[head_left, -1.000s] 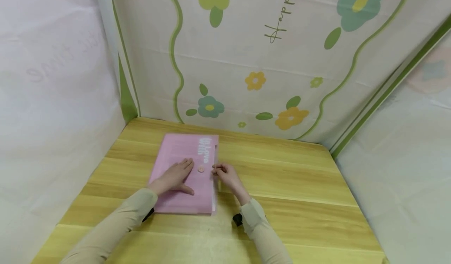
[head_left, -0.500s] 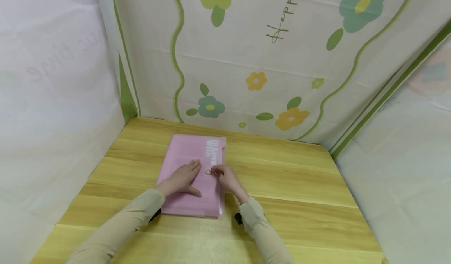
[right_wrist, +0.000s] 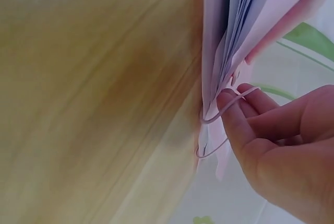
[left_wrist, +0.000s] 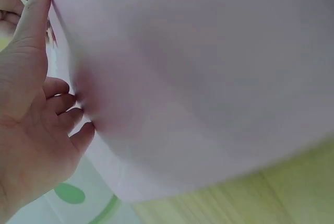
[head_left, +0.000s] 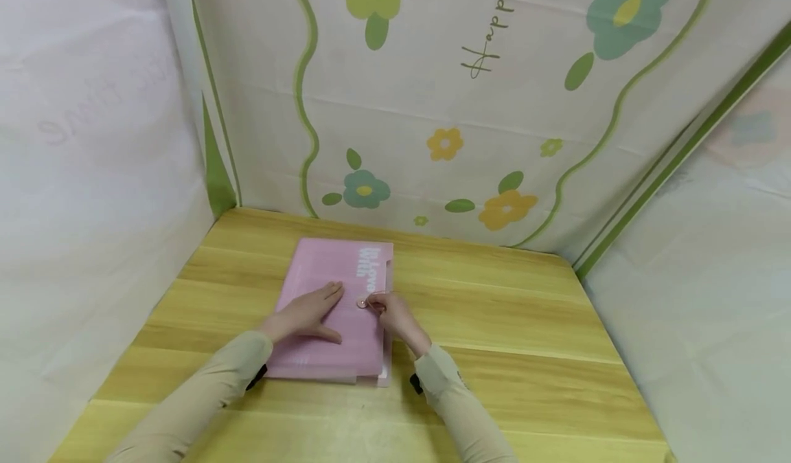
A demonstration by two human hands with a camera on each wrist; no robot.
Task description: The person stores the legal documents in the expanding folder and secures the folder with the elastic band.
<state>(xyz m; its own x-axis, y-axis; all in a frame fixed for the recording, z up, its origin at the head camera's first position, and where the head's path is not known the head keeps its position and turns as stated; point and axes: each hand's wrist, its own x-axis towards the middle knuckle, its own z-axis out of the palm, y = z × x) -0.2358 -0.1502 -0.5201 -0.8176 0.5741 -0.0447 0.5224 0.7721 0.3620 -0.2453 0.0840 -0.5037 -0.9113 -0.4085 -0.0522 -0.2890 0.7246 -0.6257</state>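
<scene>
A pink document folder with white lettering lies on the table, its flap folded over. On the flap is a small round button. My left hand rests on the cover left of the button, thumb and fingers spread and straight. My right hand is at the folder's right edge, fingertips beside the button. Its thumb and fingers pinch a thin elastic cord, which loops from the folder's edge in the right wrist view. Whether the cord touches the button is hard to see. Layered sheets show inside the folder there.
The wooden table extends to the right and in front of the folder. White fabric walls printed with flowers enclose its back, left and right sides.
My right hand has moved from the folder's right edge onto the flap by the button, bringing the cord. The folder has shifted slightly right, with my left hand staying on it.
</scene>
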